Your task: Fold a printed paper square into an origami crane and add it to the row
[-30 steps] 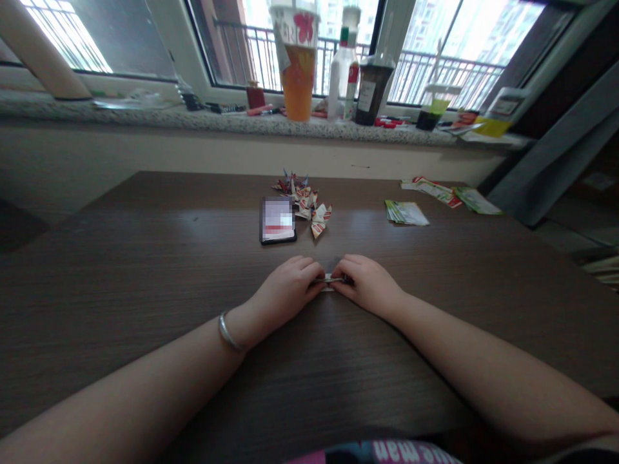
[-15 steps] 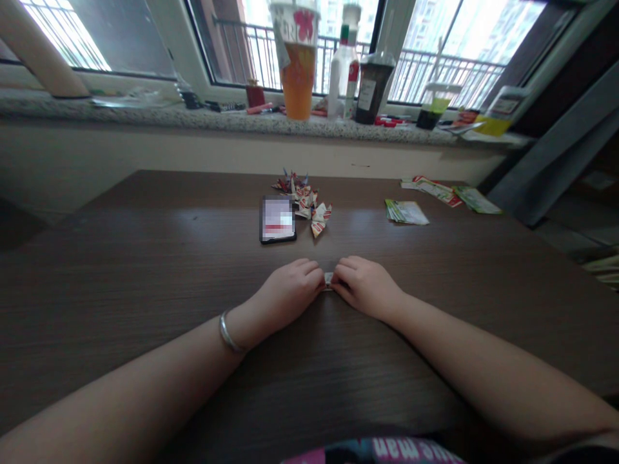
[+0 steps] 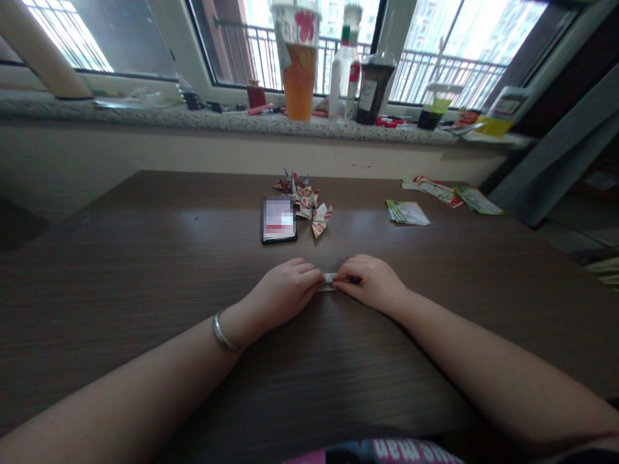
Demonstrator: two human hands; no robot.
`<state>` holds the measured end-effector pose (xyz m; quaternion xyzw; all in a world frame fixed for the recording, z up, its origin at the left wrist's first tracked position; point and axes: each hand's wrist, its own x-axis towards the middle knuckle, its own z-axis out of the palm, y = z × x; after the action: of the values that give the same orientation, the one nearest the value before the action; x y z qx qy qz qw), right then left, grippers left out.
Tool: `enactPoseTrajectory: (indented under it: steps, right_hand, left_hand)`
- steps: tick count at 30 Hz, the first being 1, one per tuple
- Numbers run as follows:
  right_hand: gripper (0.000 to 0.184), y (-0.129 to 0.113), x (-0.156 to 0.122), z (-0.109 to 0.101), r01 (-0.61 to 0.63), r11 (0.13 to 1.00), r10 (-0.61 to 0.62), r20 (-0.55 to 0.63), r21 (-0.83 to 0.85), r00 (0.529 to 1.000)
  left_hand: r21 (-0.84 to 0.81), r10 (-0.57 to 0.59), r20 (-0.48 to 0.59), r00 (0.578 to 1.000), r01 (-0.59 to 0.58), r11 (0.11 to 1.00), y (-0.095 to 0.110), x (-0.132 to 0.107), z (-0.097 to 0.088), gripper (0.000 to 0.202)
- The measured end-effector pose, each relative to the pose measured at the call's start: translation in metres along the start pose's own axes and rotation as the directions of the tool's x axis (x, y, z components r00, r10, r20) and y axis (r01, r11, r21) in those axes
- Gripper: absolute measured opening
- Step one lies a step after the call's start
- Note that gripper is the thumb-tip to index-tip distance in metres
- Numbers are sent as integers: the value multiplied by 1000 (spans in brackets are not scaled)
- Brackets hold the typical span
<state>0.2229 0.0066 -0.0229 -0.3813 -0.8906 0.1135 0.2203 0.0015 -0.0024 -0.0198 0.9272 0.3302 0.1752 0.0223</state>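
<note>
Near the middle of the brown table [image 3: 145,258], your two hands meet over a small strip of folded paper [image 3: 327,280], which lies in front of you, low at the tabletop. Your left hand [image 3: 294,287], with a silver bracelet [image 3: 223,333] at its wrist, grasps the strip's left end, the fingers bunched together over it. Your right hand [image 3: 371,281] pinches the other end between thumb and forefinger, the remaining fingers curled. Only a short pale stretch of paper shows between your fingertips; the folds under them are hidden from you.

Just beyond your left hand lies a dark-framed device [image 3: 279,220] with a blurred-out screen. Touching or just beside its right edge, you have a cluster of red-and-white folded paper pieces [image 3: 304,198]. Farther right, well apart from your hands, rests a fanned stack of green-and-white papers [image 3: 409,213], with a red-edged strip [image 3: 438,191] behind it.
</note>
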Motion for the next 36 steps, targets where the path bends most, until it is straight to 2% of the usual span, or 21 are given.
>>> enactPoseTrajectory:
  steps: [4, 9, 14, 16, 19, 23, 30, 36]
  right_hand:
    - [8, -1, -1, -3, -2, 1000, 3, -29, 22, 1000]
    - [8, -2, 0, -4, 26, 997, -24, -38, 71, 999]
    - [22, 2, 0, -2, 93, 986, -91, -20, 141, 996]
    - [22, 3, 0, -2, 113, 979, -110, -28, 168, 994]
    - [13, 2, 0, -4, 143, 974, -140, -32, 178, 990]
    - [18, 1, -1, -4, 156, 963, -157, -15, 220, 988]
    - [10, 1, -1, -2, 149, 951, -131, -85, 270, 988]
    - [5, 1, 2, -1, 48, 955, -26, -81, 292, 996]
  left_hand:
    - [-33, -59, -45, 997, 57, 998, 0, -1, 1, 16]
    - [-113, -30, -39, 999, 25, 993, -3, -1, 1, 22]
    - [-198, -72, -91, 993, 53, 979, -7, 0, 3, 18]
    - [-254, -91, -89, 992, 66, 965, -7, 0, 3, 17]
    - [-313, -111, -80, 991, 81, 946, -6, -1, 2, 17]
    - [-378, -163, -59, 985, 129, 917, -4, -3, 0, 16]
    - [-481, -165, -19, 986, 135, 866, -6, -1, -6, 19]
    - [-425, -131, -15, 991, 112, 898, -6, 0, -5, 21]
